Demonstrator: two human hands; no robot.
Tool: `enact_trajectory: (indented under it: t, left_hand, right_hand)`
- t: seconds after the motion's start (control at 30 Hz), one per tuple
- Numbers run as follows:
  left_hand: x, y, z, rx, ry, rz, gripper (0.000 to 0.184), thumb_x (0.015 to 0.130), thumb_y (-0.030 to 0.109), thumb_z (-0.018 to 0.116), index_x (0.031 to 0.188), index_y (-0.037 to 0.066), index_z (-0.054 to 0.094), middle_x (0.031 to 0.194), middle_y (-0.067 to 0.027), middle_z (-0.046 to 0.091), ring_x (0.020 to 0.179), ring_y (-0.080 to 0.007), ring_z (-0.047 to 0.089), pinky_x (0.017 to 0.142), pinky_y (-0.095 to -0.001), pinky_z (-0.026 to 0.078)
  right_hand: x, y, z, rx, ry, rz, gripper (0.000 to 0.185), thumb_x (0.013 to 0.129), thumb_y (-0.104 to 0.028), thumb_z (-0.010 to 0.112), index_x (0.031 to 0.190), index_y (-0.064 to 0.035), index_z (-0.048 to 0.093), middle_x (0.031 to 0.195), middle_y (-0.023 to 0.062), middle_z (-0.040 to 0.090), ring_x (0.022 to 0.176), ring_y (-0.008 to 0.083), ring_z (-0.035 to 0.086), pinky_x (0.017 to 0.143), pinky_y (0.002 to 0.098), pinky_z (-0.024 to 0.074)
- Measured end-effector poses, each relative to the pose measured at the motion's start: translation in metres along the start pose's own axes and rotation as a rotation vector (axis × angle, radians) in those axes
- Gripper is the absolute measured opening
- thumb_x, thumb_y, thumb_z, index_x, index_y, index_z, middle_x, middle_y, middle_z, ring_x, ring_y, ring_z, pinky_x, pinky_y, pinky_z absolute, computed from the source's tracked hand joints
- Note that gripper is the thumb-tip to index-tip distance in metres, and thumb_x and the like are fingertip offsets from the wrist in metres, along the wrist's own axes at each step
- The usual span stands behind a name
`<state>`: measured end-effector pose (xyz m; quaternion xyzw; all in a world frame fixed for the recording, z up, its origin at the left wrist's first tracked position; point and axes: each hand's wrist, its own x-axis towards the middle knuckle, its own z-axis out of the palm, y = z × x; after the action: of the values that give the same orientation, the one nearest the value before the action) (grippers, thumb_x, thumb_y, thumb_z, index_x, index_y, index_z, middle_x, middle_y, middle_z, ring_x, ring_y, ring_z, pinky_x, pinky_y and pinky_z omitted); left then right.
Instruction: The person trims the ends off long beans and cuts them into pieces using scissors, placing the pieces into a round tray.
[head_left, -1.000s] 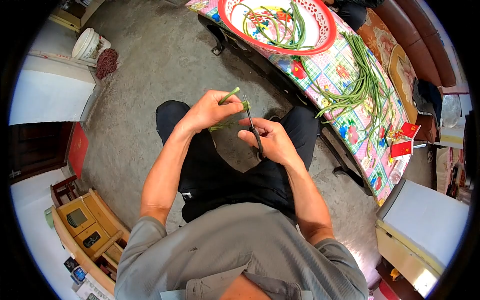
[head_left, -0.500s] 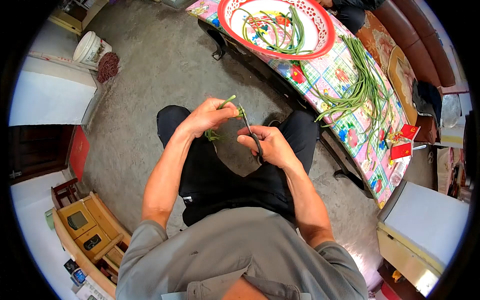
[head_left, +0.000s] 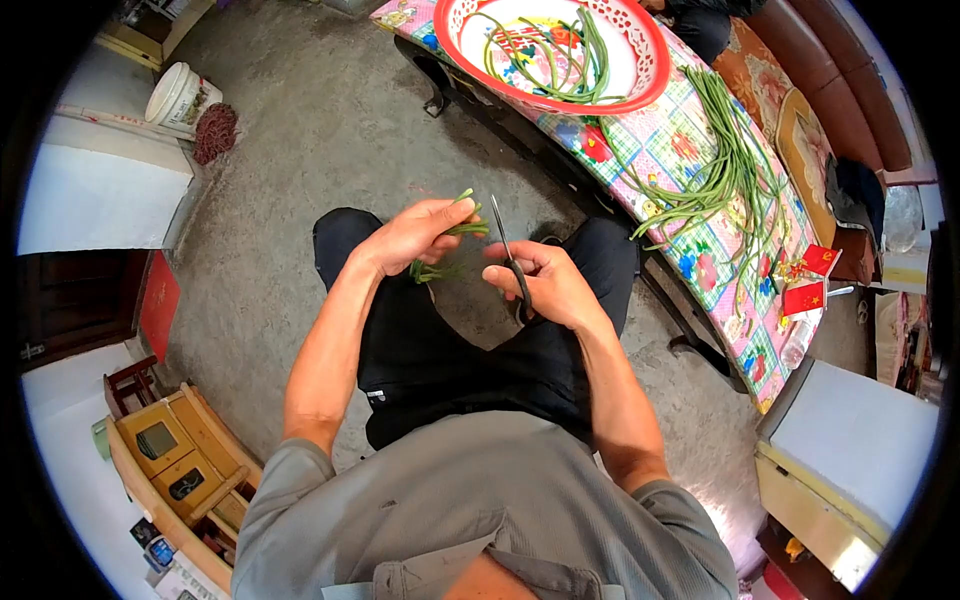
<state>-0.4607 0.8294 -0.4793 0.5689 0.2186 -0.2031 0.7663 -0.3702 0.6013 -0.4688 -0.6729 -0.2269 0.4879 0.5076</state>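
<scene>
The left hand (head_left: 415, 232) pinches short green stalks (head_left: 470, 229) between thumb and fingers, leaving ends exposed toward the scissors (head_left: 503, 232). The right hand (head_left: 550, 285) grips these by dark handles, blades clear of the stalks; finger placement cannot be confirmed. Beyond, a red-rimmed basin (head_left: 655, 70) contains loose stems (head_left: 598, 60), separating them from the pile (head_left: 715, 170) on the tablecloth (head_left: 650, 135).

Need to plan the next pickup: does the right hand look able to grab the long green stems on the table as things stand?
Probably not: the right hand holds scissors, though nothing visible blocks its way to the long green stems.
</scene>
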Motion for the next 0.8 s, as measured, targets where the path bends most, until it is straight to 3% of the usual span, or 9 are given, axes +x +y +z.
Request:
enact_trajectory:
  t: [0.17, 0.23, 0.3, 0.57, 0.8]
  left_hand:
    - [-0.001, 0.001, 0.005, -0.038, -0.070, -0.036, 0.053, 0.103, 0.055, 0.048, 0.115, 0.005, 0.061, 0.064, 0.0091, 0.032, 0.055, -0.0037, 0.024, 0.049, -0.0229, 0.019]
    - [0.002, -0.001, 0.002, -0.014, -0.201, -0.003, 0.046, 0.106, 0.052, 0.046, 0.105, 0.008, 0.059, 0.064, 0.0091, 0.032, 0.054, -0.0036, 0.024, 0.048, -0.0231, 0.019]
    - [0.000, 0.001, 0.003, 0.011, -0.210, 0.001, 0.043, 0.107, 0.050, 0.044, 0.102, 0.009, 0.058, 0.064, 0.0092, 0.032, 0.054, -0.0034, 0.024, 0.048, -0.0231, 0.019]
    - [-0.001, 0.004, 0.009, 0.107, -0.202, 0.026, 0.036, 0.108, 0.043, 0.045, 0.096, 0.011, 0.056, 0.063, 0.0089, 0.034, 0.052, -0.0037, 0.028, 0.046, -0.0227, 0.021]
    - [0.002, 0.000, 0.008, 0.170, -0.279, -0.012, 0.043, 0.107, 0.046, 0.047, 0.114, 0.007, 0.065, 0.068, 0.0091, 0.037, 0.054, -0.0024, 0.029, 0.045, -0.0214, 0.022]
  right_hand:
    - [0.006, -0.003, -0.011, -0.107, -0.019, -0.044, 0.043, 0.089, -0.028, 0.079, 0.122, -0.0013, 0.069, 0.070, -0.0031, 0.062, 0.067, 0.0050, 0.056, 0.058, 0.0240, 0.0434]
    - [0.007, -0.003, -0.014, -0.137, -0.029, -0.054, 0.045, 0.088, -0.028, 0.080, 0.122, -0.0007, 0.069, 0.070, -0.0034, 0.061, 0.068, 0.0046, 0.055, 0.059, 0.0238, 0.0432]
    - [0.007, -0.002, -0.016, -0.156, -0.002, -0.080, 0.048, 0.086, -0.035, 0.081, 0.119, -0.0024, 0.071, 0.062, -0.0055, 0.048, 0.058, 0.0052, 0.042, 0.053, 0.0265, 0.0363]
    - [0.005, 0.002, -0.021, -0.210, -0.031, -0.084, 0.050, 0.085, -0.038, 0.082, 0.118, -0.0032, 0.071, 0.060, -0.0051, 0.043, 0.057, 0.0060, 0.040, 0.052, 0.0269, 0.0341]
    - [0.001, 0.001, -0.019, -0.122, -0.084, -0.058, 0.046, 0.086, -0.037, 0.081, 0.113, -0.0017, 0.072, 0.061, -0.0067, 0.042, 0.057, 0.0053, 0.037, 0.051, 0.0273, 0.0304]
